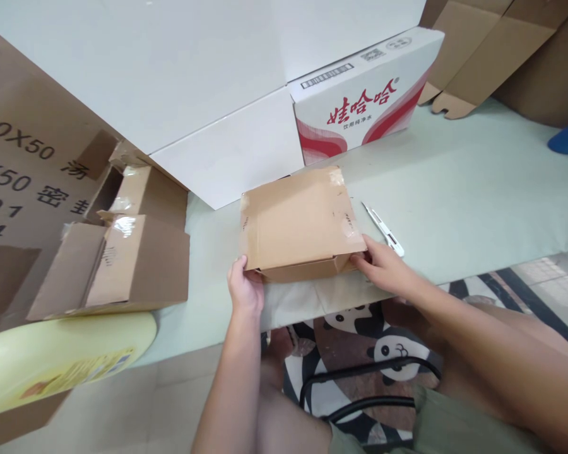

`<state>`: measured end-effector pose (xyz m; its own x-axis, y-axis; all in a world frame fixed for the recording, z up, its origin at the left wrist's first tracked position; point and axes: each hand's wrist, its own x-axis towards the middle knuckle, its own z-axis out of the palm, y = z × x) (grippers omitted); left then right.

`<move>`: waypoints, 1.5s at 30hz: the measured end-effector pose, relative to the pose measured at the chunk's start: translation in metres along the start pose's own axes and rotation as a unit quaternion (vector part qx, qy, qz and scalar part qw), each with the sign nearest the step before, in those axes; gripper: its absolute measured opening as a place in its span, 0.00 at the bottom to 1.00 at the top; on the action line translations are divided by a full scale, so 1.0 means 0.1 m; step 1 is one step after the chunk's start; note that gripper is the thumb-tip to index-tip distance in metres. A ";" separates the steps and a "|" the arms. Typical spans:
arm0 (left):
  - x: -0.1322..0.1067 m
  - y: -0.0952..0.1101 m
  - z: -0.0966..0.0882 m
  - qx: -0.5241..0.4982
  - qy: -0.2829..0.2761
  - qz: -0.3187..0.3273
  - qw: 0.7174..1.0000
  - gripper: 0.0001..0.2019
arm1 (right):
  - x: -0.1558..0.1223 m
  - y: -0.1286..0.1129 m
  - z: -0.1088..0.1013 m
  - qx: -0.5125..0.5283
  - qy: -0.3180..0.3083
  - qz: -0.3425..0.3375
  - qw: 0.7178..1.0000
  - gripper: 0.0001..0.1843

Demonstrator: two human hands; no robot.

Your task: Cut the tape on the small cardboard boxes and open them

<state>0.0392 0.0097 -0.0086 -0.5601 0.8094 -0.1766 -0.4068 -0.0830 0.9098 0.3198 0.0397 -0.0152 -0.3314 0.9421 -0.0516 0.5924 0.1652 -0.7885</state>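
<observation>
A small flat brown cardboard box [296, 221] with clear tape on its lid lies on the pale green table [478, 189], close to the front edge. My left hand [243, 287] grips its near left corner, fingers curled under the edge. At the near right corner my right hand [383, 268] holds the box, with fingers pressed against the side flap. A white utility knife [383, 230] lies on the table just right of the box, beside my right hand.
An opened brown carton [123, 265] sits at the left. Large white boxes [194, 94] and a red-and-white printed carton [364, 94] stand behind. Folded cardboard [492, 50] leans at the back right. A yellow round object [61, 359] is at lower left.
</observation>
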 end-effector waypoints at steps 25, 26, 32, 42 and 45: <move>0.00 -0.03 0.07 -0.025 0.030 -0.032 0.999 0.11 | -0.02 0.06 0.08 -0.058 0.021 -0.045 0.997 0.15; 0.00 -0.03 0.07 -0.025 0.032 -0.032 0.999 0.11 | -0.02 0.06 0.09 -0.062 0.019 -0.044 0.997 0.15; -0.01 -0.04 0.09 -0.015 0.027 -0.028 0.999 0.11 | -0.02 0.11 0.12 -0.094 0.012 -0.050 0.994 0.13; -0.02 -0.04 0.11 -0.005 0.048 -0.045 0.998 0.13 | -0.03 0.11 0.16 -0.139 0.011 -0.052 0.989 0.12; -0.01 -0.05 0.10 0.004 0.045 -0.043 0.998 0.14 | -0.03 0.12 0.17 -0.146 0.013 -0.058 0.987 0.12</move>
<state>0.0491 0.0151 -0.0091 -0.5855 0.7581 -0.2871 -0.4508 -0.0101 0.8926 0.3153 0.0339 -0.0350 -0.3932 0.9182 0.0483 0.7390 0.3469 -0.5776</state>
